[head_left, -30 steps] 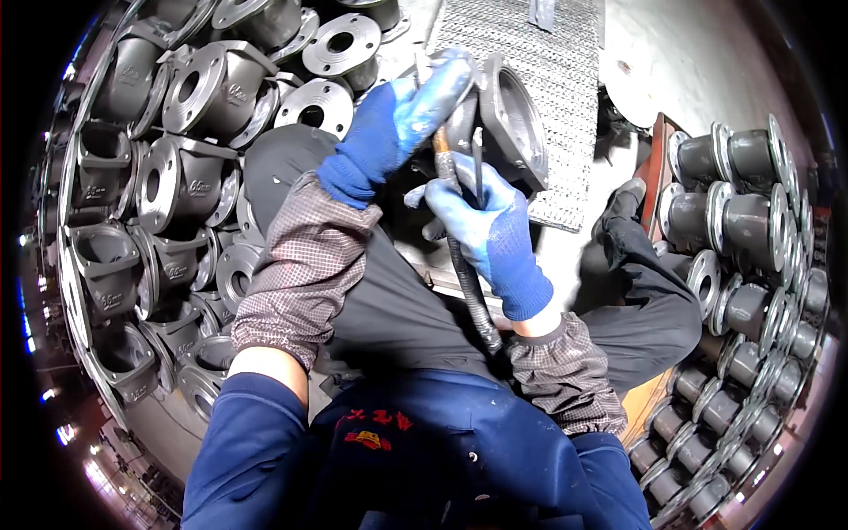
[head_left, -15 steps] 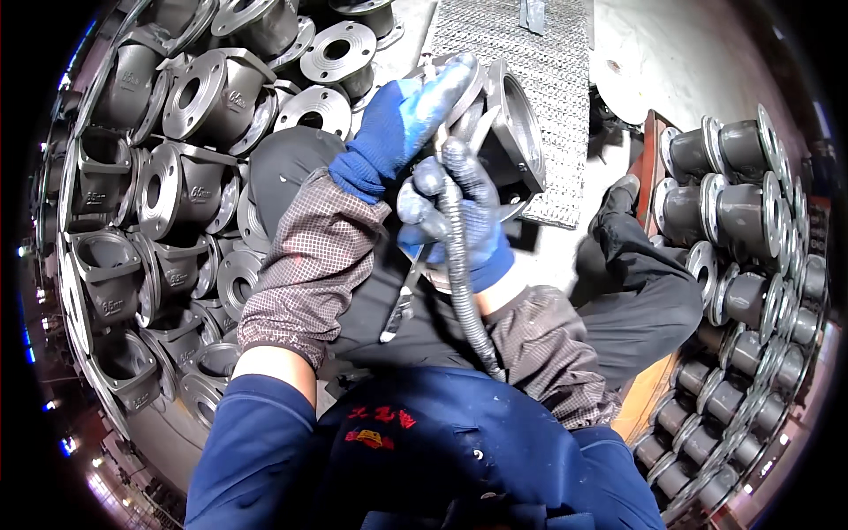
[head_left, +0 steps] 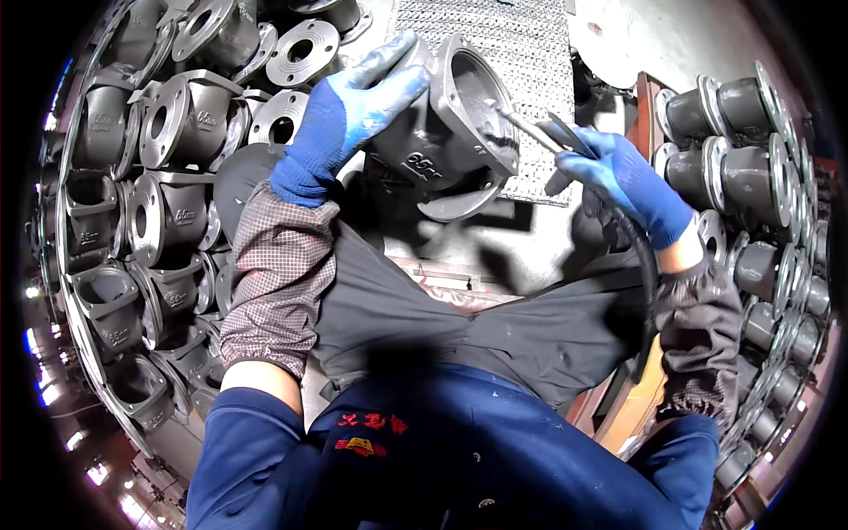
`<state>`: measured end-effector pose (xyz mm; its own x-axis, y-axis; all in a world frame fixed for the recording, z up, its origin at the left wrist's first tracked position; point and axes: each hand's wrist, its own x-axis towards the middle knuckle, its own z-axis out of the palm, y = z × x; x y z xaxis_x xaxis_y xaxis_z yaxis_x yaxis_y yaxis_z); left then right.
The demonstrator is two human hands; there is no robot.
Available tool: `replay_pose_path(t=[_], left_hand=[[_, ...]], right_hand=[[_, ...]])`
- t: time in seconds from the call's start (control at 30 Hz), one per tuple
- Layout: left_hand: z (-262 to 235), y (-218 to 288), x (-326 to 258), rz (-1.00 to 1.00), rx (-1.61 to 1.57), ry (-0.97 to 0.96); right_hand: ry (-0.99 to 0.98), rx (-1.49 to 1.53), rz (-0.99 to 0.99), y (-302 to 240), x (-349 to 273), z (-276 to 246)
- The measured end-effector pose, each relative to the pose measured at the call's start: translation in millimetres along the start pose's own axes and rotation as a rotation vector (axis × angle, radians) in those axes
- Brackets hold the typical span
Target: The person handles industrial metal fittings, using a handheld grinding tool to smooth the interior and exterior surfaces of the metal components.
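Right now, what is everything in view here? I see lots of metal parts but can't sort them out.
Held valve-body casting: one, dark grey, centre top, open flange facing right.
Hand tool with black hose: one, metal tip at the casting's flange; hose runs down the right arm.
Stacked castings: many, grey, left side.
Flanged castings on a rack: many, grey, right side.
Mesh mat: one, grey, top centre.
Dark apron: one, over the lap.
Left hand: blue glove, grip on the casting.
Right hand: blue glove, grip on the tool.

No packages, labels, signs, screens — none.
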<state>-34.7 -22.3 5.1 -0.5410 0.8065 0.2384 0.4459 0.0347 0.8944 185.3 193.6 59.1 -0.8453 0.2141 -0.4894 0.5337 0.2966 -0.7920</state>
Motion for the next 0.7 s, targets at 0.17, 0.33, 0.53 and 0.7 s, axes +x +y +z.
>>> replay_pose_path(t=[0.17, 0.33, 0.53, 0.7], left_hand=[[-7.0, 17.9, 1.6, -0.136, 0.001, -0.036], [-3.9, 20.4, 2.0, -0.181, 0.042, -0.006], [-16.8, 1.8, 5.9, 0.475, 0.640, -0.114], [-14.6, 1.1, 2.6, 0.304, 0.485, -0.074]], right_hand=[[-0.141, -0.097, 0.113, 3.2, 47.0, -9.6], [-0.134, -0.205, 0.181, 3.1, 65.6, -9.7], [-0.155, -0.345, 0.159, 1.0, 67.9, -12.3], [-0.119, -0.334, 0.144, 0.1, 71.5, -11.3]])
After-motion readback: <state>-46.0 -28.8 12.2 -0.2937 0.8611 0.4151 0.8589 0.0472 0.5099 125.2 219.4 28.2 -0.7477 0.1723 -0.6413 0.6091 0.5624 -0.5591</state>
